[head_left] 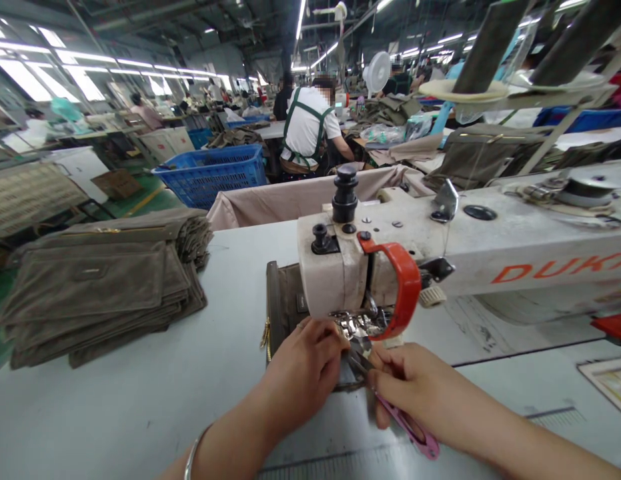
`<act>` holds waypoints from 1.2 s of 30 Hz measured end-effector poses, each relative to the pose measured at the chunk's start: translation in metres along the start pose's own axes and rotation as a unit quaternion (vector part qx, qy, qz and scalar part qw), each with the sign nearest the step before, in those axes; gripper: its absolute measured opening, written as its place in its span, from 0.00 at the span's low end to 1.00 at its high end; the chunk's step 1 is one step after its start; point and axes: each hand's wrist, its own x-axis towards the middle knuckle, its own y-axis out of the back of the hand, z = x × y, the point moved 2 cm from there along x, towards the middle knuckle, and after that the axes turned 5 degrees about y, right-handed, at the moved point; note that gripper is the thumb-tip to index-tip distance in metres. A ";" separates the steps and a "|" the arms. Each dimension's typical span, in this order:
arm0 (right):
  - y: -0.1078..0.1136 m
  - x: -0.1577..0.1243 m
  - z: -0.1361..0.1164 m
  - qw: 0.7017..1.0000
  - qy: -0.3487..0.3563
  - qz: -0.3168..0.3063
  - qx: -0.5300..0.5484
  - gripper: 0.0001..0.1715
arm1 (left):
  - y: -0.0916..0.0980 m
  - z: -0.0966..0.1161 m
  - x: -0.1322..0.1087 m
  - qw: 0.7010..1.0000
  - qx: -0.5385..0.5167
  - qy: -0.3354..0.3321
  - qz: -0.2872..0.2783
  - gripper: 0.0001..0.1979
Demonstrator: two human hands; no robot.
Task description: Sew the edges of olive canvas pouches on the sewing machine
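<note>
Close to the needle area of the white sewing machine (333, 273), my left hand (310, 360) is closed in a pinch. What lies between its fingertips is too small to make out. My right hand (405, 380) grips thread snips (405, 427) with a pink handle, their metal blades pointing at the left fingertips below the presser foot. A dark olive fabric bag piece (285, 300) with a gold zipper lies partly under the machine head, and my left hand covers part of it. An orange guard (410, 280) curves just above my right hand.
Left on the pale table (230, 380) lies a stack of olive bag pieces (100, 287). Behind the table are a pinkish cloth trough (280, 203) and a blue basket (215, 175). A co-worker (310, 127) sits farther back. Thread cones (490, 53) stand at the upper right.
</note>
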 end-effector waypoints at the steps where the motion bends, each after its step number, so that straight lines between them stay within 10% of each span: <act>1: 0.000 -0.004 0.001 1.000 0.009 0.004 0.005 0.07 | 0.000 0.001 0.000 1.000 0.015 -0.010 -0.008 0.16; 12: -0.010 -0.012 0.015 0.997 0.058 0.028 0.034 0.08 | 0.001 -0.008 0.009 0.996 0.079 -0.012 -0.046 0.10; 21: -0.011 0.010 0.001 0.977 0.123 0.122 -0.127 0.12 | 0.000 -0.012 0.001 0.993 -0.015 0.107 0.040 0.08; 36: -0.011 0.011 0.000 0.988 0.065 0.104 -0.096 0.13 | 0.000 -0.012 0.002 0.993 -0.032 0.112 0.035 0.09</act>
